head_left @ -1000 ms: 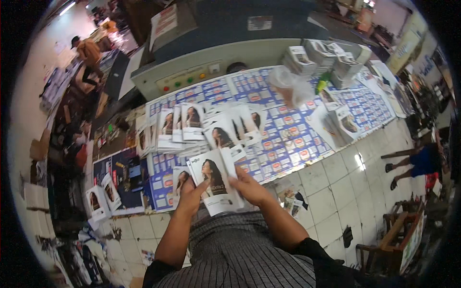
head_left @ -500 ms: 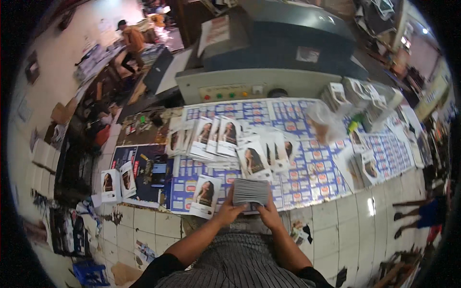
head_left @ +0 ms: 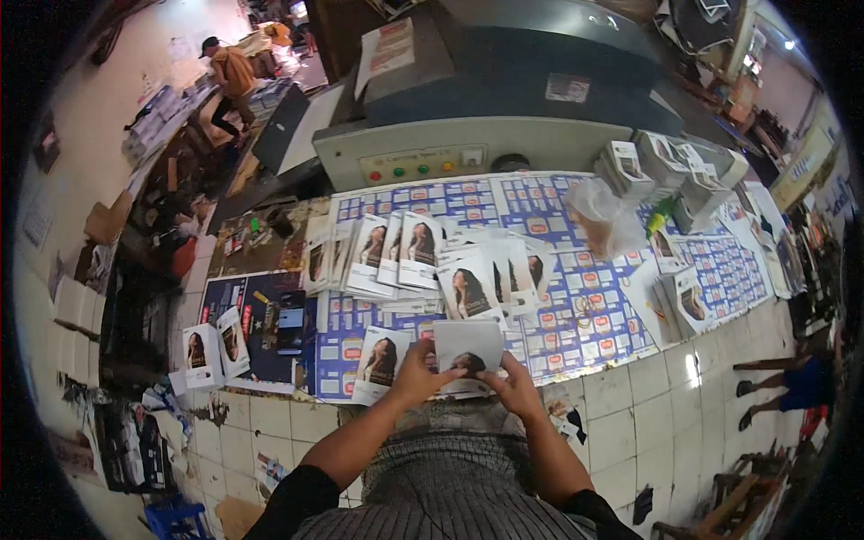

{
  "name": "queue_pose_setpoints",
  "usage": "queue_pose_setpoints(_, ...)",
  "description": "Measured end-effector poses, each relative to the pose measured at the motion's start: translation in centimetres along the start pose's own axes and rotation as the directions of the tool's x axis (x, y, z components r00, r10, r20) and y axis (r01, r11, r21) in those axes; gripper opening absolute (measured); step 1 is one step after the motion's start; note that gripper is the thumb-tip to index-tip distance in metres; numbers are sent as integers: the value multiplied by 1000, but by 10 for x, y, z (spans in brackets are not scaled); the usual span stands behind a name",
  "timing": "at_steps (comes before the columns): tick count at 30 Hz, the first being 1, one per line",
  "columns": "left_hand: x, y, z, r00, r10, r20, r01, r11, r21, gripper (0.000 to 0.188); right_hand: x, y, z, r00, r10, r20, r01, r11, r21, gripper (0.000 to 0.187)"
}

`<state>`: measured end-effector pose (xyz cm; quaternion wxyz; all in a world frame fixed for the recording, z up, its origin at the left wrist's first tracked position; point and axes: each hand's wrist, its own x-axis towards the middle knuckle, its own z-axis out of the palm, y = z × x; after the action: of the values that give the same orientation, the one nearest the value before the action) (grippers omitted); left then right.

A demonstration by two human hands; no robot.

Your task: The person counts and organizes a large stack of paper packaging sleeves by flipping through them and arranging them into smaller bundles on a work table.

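At the near edge of the table, both my hands hold a stack of printed leaflets [head_left: 468, 340] in front of my body. Its white upper face with part of a dark portrait is turned up toward me. My left hand [head_left: 418, 378] grips the left side, thumb over the lower part. On the right side, my right hand [head_left: 515, 385] closes round the lower corner, thumb on the face. Beside my left hand lies a small pile of matching leaflets [head_left: 373, 367]. Farther off, more leaflets [head_left: 418, 252] are spread in overlapping piles, with another pile [head_left: 468, 292] just beyond the held stack.
Blue-and-white printed sheets [head_left: 589, 328] cover the table. A grey machine [head_left: 531, 144] with coloured buttons stands behind it. Stacked leaflets [head_left: 625, 171] and a clear plastic bag [head_left: 603, 220] are at the right. Two leaflet piles [head_left: 200, 355] sit far left. A person [head_left: 232, 76] works in the background.
The held stack has tipped from showing its layered edges to showing its printed face. Both my hands have shifted their grip around it. The view has moved slightly.
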<state>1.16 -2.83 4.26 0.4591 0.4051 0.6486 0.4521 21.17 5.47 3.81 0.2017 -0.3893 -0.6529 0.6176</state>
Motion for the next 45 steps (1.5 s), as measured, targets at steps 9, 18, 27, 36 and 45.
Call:
queue_pose_setpoints(9,12,26,21,994,95,59,-64,918,-391,56,-8,4,0,999,16,-32,1,889,457,46)
queue_pose_setpoints(18,18,41,-20,951,270,-149,-295,938,-181,75,107,-49,-69,959,25,-281,95,910,404,50)
queue_pose_setpoints(27,-92,-32,-105,876,39,-480,21,993,120,30,361,-22,-175,930,144,-337,2,918,396,32)
queue_pose_setpoints(36,-168,-29,-114,689,-67,-722,359,897,259,24,432,43,-192,943,46,-331,-243,774,-584,47)
queue_pose_setpoints(45,-42,-15,-110,935,83,-344,19,959,282,32,314,8,-209,724,-268,-636,-130,852,-507,73)
